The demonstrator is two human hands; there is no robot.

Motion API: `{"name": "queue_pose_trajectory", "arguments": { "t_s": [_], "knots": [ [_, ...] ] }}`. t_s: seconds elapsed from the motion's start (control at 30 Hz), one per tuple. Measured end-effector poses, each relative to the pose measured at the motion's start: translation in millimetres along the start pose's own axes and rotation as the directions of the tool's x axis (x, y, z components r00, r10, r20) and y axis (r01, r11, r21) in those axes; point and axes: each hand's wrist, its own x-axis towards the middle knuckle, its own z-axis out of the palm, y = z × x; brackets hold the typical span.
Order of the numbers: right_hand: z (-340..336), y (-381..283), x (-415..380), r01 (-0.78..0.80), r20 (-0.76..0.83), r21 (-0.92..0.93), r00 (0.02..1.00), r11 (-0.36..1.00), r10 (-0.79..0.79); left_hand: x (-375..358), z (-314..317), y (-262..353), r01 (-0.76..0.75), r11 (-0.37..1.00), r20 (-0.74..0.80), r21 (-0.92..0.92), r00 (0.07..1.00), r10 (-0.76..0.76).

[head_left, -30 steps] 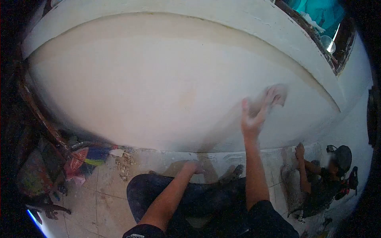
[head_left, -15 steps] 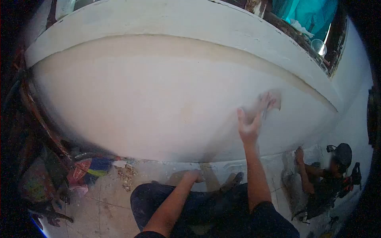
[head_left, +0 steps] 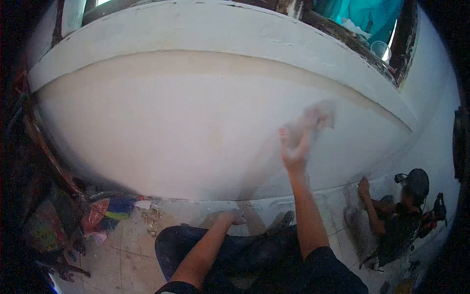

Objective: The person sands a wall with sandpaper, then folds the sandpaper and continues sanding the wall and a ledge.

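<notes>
My right hand is raised against the white wall, its thumb apart and its fingers blurred by motion. Under those fingers is a small, thin sheet that looks like sandpaper, pressed flat on the plaster; much of it is covered or smeared. My left hand rests by my knee, low in front of the wall's foot, its fingers loosely extended and nothing visible in them.
A white ledge juts out above the wall panel. A clear plastic cup stands on the window frame near teal cloth. Another person crouches at right, a hand near the wall. Colourful wrappers and debris lie on the tiled floor.
The view has shifted slightly, so the wall and ledge appear a little lower and further left. My right hand remains on the wall with the sheet, blurred in both frames. My left hand stays by my knee.
</notes>
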Motion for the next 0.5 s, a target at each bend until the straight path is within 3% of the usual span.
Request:
{"name": "queue_pose_trajectory", "arguments": {
  "t_s": [0.03, 0.1, 0.13, 0.2, 0.23, 0.3, 0.33, 0.4, 0.43, 0.5],
  "knots": [
    [4, -10, -4, -0.006, -0.006, -0.002, 1.0, 1.0, 0.006, 23, 19, -13, -0.005, 1.0, -0.043, -0.013, 0.999, 0.004],
    [9, -30, -18, 0.358, 0.187, 0.06, 0.913, 0.932, -0.363, 40, 28, -25, -0.061, 0.997, 0.015, 0.048, 0.998, 0.06],
    [6, -24, -37, 0.358, 0.182, 0.056, 0.914, 0.932, -0.362, 46, 30, -32, -0.12, 0.988, 0.075, 0.101, 0.991, 0.113],
    [7, -8, -77, 0.123, 0.501, 0.134, 0.848, 0.983, -0.175, -1, 1, -19, -0.074, 0.993, 0.039, 0.096, 0.997, 0.07],
    [3, 3, -73, 0.125, 0.495, 0.138, 0.85, 0.983, -0.178, -19, -12, -15, -0.025, 0.997, 0.003, 0.079, 1.0, 0.025],
    [-9, 25, -52, 0.052, 0.206, 0.08, 0.976, 0.995, -0.067, -16, -17, -11, 0.0, 0.998, 0.023, 0.062, 1.0, -0.002],
    [-5, 30, -39, 0.048, 0.205, 0.077, 0.977, 0.996, -0.063, -14, -17, -8, 0.02, 0.999, 0.053, 0.049, 0.998, -0.022],
    [-12, 26, -4, -0.008, -0.004, 0.068, 1.0, 0.998, 0.009, 0, -10, -6, -0.043, 0.997, 0.068, 0.06, 0.997, 0.039],
    [-15, 16, -3, -0.025, -0.01, 0.056, 1.0, 0.998, 0.026, 5, -8, -8, -0.099, 0.993, 0.071, 0.067, 0.993, 0.095],
    [-3, -12, -1, 0.206, 0.105, -0.023, 0.974, 0.978, -0.203, -4, -13, -6, -0.071, 0.997, 0.035, 0.017, 0.997, 0.07]
  ]
}}
